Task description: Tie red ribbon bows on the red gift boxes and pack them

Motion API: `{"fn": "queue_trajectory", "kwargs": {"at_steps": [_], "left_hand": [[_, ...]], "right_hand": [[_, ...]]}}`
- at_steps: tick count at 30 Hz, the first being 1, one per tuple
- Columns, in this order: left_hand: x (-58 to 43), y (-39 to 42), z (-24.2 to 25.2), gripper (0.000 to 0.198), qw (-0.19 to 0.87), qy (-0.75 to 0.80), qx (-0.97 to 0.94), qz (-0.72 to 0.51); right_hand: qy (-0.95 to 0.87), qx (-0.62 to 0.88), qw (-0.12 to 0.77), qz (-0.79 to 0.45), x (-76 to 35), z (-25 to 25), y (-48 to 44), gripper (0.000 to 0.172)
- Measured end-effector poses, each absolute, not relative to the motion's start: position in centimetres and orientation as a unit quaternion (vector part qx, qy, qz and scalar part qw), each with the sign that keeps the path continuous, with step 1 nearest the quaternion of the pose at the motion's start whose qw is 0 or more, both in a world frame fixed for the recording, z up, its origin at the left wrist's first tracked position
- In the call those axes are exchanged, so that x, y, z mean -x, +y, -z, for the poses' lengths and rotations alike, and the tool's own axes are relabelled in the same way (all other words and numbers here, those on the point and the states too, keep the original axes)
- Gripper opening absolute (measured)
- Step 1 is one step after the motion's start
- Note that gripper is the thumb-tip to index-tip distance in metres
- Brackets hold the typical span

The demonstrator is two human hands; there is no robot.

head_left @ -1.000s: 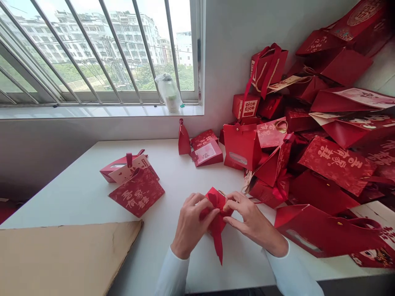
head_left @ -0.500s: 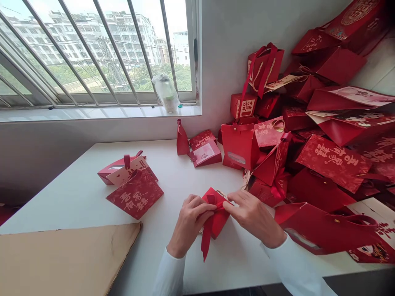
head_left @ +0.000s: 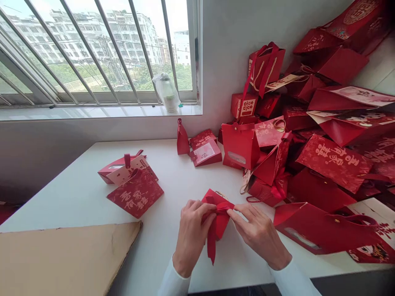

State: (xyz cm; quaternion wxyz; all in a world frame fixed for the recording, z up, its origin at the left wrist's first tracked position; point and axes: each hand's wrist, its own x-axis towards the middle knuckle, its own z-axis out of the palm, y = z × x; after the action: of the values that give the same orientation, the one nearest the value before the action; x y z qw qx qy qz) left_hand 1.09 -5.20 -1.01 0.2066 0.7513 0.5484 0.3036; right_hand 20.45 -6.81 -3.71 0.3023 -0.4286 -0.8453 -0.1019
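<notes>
In the head view, a small folded red paper gift bag [head_left: 220, 220] was held between the two hands, over the white worktop [head_left: 166, 181]; whether it rested on the surface could not be told. Its long axis ran from the far top corner towards the person, and a narrow red satin ribbon [head_left: 211, 246] hung from it towards the worktop's near edge. The bag was closest to the left hand [head_left: 191, 236], whose curled fingers [head_left: 205, 209] were closed over its top. The right hand [head_left: 258, 235] lay just to the right, its extended fingers [head_left: 247, 216] reaching the ribbon; whether they pinched it could not be told. A heap of red paper gift bags [head_left: 333, 164] was piled further right.
</notes>
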Motion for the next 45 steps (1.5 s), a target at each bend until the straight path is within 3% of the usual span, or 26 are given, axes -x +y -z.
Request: {"fn": "queue_trajectory", "kwargs": {"at_steps": [6, 11, 18, 21, 27, 30, 34, 36, 38, 41, 45], "left_hand": [[0.4, -5.6, 0.6, 0.013, 0.230, 0.539, -0.748, -0.312], [1.2, -5.4, 1.2, 0.010, 0.171, 0.496, -0.792, -0.312], [1.5, -5.0, 1.9, 0.020, -0.026, 0.391, -0.853, -0.346], [1.7, -5.1, 2.1, 0.024, -0.065, 0.369, -0.855, -0.358], [2.5, -5.4, 2.2, 0.031, -0.012, 0.375, -0.833, -0.406], [3.3, -5.9, 1.2, 0.031, 0.112, 0.376, -0.834, -0.387], [3.6, -6.4, -0.3, 0.017, 0.242, 0.390, -0.804, -0.378], [3.1, -6.2, -0.4, 0.009, 0.224, 0.423, -0.791, -0.381], [2.5, -5.9, 0.0, 0.008, 0.180, 0.442, -0.800, -0.364], [1.8, -5.4, 0.8, 0.007, 0.134, 0.446, -0.820, -0.332], [1.7, -5.4, 1.3, 0.011, 0.118, 0.470, -0.821, -0.303]], "right_hand": [[-0.810, 0.472, 0.347, -0.040, -19.7, 2.7, -6.9, 0.015], [-0.816, 0.463, 0.337, -0.072, -19.4, 2.2, -6.4, 0.009], [-0.852, 0.412, 0.310, 0.087, -19.7, 2.8, -5.4, 0.016], [-0.860, 0.394, 0.299, 0.123, -20.1, 3.2, -5.4, 0.020], [-0.858, 0.399, 0.302, 0.118, -20.6, 3.4, -6.3, 0.026], [-0.861, 0.391, 0.322, 0.051, -20.7, 3.1, -6.7, 0.025], [-0.786, 0.434, 0.433, -0.084, -20.1, 2.0, -6.9, 0.016], [-0.722, 0.503, 0.459, -0.122, -19.6, 1.4, -6.7, 0.012], [-0.694, 0.558, 0.430, -0.150, -19.1, 1.1, -6.3, 0.009], [-0.704, 0.578, 0.372, -0.179, -18.5, 1.3, -5.9, 0.010], [-0.714, 0.583, 0.358, -0.149, -18.1, 2.1, -6.0, 0.012]]}}
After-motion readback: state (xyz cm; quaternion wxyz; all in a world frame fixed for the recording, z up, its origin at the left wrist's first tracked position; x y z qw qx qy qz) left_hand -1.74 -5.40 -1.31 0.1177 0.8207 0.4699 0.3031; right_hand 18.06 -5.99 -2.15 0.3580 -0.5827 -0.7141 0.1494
